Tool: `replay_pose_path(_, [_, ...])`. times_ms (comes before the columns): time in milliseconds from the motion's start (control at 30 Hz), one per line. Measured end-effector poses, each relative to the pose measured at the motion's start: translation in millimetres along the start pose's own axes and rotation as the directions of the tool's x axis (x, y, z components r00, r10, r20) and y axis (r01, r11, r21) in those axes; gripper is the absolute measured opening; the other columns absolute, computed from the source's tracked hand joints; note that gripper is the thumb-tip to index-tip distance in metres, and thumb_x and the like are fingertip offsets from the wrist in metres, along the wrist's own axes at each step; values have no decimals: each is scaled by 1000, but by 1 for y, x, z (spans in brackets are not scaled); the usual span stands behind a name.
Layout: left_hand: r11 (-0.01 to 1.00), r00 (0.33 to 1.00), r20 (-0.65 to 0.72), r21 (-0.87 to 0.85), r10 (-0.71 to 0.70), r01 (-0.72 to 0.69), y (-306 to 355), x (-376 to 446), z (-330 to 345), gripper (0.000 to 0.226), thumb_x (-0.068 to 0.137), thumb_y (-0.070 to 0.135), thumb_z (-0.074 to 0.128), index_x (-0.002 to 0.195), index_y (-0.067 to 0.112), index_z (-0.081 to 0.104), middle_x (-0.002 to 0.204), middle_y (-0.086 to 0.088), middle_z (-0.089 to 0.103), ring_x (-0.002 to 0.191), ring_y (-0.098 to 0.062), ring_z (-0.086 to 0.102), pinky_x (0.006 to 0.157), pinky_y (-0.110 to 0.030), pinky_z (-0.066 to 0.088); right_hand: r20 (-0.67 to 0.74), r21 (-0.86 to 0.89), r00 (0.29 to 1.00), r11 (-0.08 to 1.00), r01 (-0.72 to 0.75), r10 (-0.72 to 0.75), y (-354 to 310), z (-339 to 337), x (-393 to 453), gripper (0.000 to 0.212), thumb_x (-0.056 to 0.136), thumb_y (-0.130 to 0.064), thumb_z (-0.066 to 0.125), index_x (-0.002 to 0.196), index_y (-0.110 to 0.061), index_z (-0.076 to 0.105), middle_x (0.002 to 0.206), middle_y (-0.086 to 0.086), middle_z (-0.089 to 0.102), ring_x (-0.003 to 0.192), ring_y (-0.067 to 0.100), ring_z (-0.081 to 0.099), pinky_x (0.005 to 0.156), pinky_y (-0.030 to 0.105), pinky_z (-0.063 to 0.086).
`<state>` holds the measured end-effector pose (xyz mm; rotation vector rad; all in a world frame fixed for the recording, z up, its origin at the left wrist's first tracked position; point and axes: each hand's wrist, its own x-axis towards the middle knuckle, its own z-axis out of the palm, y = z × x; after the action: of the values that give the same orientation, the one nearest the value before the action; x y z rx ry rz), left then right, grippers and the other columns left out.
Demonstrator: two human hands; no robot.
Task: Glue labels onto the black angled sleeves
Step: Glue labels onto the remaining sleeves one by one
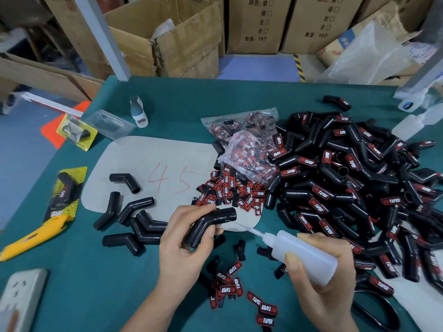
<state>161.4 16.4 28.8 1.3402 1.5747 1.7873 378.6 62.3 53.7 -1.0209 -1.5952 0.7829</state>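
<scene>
Sleeve (211, 226) in left hand (184, 245) (nozzle (244, 227) touching)

Green-topped table (167, 97) bears a grey mat (148, 159), heaped sleeves (347, 188), loose labels (227, 190), yellow knife (36, 236)

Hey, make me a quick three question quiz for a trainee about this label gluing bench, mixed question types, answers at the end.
1. True or false: the left hand holds a black angled sleeve.
2. The right hand grips: A) scissors B) a glue bottle C) a knife
3. Fill in: the big pile of labelled sleeves lies to the person's ____.

Key: 1 true; 2 B; 3 right.
</scene>
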Motion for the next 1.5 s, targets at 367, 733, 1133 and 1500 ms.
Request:
replay_pose_path(367, [1000,1000,-20,-7,20,-20,-7,-1,0,29,95,13,66,123,21,73,114,-5,64,93,-24,73,80,-37,64,-11,90,1000,996,10,-9,-5,3,3,32,93,-64,65,121,-53,55,115,-29,66,95,0,67,68,17,56])
replay_pose_path(733, [998,1000,-23,-69,-12,11,-7,-2,3,30,95,12,65,121,23,74,120,-7,63,103,-32,68,83,-33,63,28,404,922,840,-363,385,16,7,20,41,83,-67,77,103,-35,60,71,10,63,58,19,55,54,26,48])
replay_pose_path(1133, [992,994,-65,-99,-87,80,-7,0,4,32,98,16,62,125,25,74,126,-4,65,112,-36,68,95,-43,60,124,388,924,839,-381,363,17,9,16,40,85,-59,80,107,-31,62,95,17,73,68,26,69,62,31,58])
replay_pose_path(1500, [979,979,-102,-115,-179,167,-9,4,-2,32,98,30,66,129,35,74,132,-5,69,127,-22,64,105,-28,51,-2,137,995,986,99,-99,4,20,9,29,94,-34,73,119,-33,58,116,-20,65,108,7,65,90,17,52])
